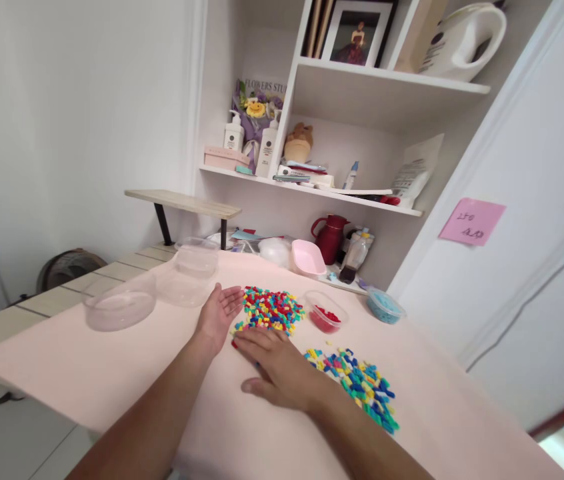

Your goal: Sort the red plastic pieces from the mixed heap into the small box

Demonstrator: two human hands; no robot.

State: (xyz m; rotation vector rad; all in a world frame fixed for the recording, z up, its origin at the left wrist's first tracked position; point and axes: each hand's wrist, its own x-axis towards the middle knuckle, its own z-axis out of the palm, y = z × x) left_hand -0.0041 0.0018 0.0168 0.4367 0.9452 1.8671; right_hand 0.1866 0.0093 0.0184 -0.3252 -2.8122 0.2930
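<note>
A heap of small coloured pieces point(272, 308), red, yellow, green and blue, lies mid-table. At its left edge my left hand point(217, 317) stands on its side, fingers stretched out, palm turned toward the heap. My right hand point(277, 367) lies palm down at the heap's near edge, its fingers extended and covering some pieces. To the right, partly behind my right wrist, spreads a second pile point(362, 383), mostly blue, green and yellow. A clear tub point(327, 312) with red pieces sits beyond, between the two piles.
At the table's left stand empty clear containers point(119, 303) and clear lids. A tub of light-blue pieces point(385, 305) is near the right wall. A pink box point(308, 258), a red jug point(329, 239) and bottles point(357, 253) line the back, under shelves point(342, 80). A small raised stand point(182, 202) is back left.
</note>
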